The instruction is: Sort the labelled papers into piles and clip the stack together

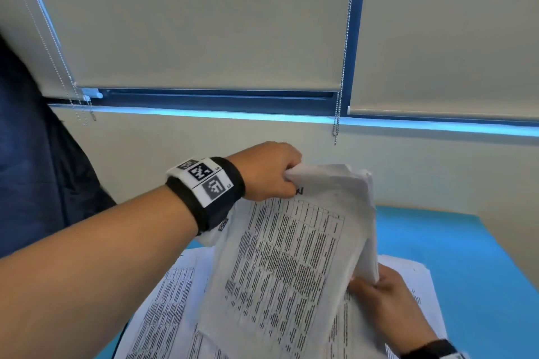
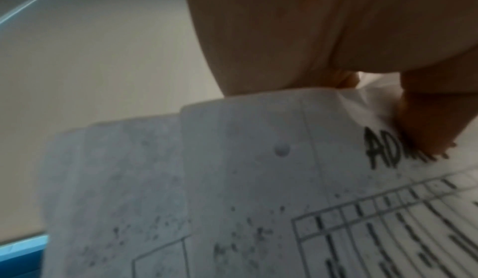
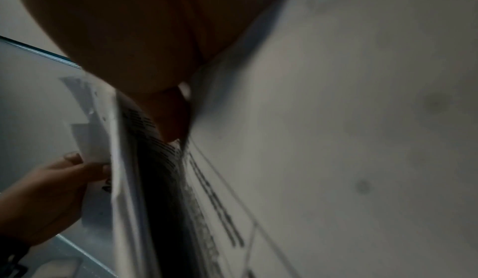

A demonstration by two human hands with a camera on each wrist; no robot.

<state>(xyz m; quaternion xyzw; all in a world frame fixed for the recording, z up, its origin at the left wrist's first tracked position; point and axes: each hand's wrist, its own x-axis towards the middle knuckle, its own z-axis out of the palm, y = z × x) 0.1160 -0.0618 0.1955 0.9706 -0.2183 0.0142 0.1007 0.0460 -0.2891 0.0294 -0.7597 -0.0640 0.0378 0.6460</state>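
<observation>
**Inspector:** At the centre of the head view, a bundle of printed sheets (image 1: 291,256) is held up off the blue worktop (image 1: 466,271), tilted, its printed face toward the camera. The left hand (image 1: 268,175) has its fingers curled tight round the top corner; the right hand (image 1: 382,291), lower right of the frame, pinches the bottom edge of the sheets behind.

**Clerk:** Why held so, in your judgement?

**Inspector:** The front sheet stands away from the rest along its right edge. I judge it is being peeled off so its label can be read and the sheet assigned to a pile. In the left wrist view a handwritten heading (image 2: 383,149) sits beside the thumb (image 2: 426,118); only "AD" is legible, the rest is covered.

**Clerk:** And the remaining papers?

**Inspector:** More sheets (image 1: 163,309) lie flat on the worktop beneath, lower left of the frame, overlapping and not squared. No clip is visible in any view.

**Clerk:** Material condition?

**Inspector:** Thin white office paper, densely printed with tables and ruled boxes. It is creased where the left grip bunches the corner, and print shows faintly through from the reverse. A punched hole (image 2: 282,150) appears near the top margin. The sheets are limp and bow under their own weight. The worktop surface is smooth and matt.
</observation>
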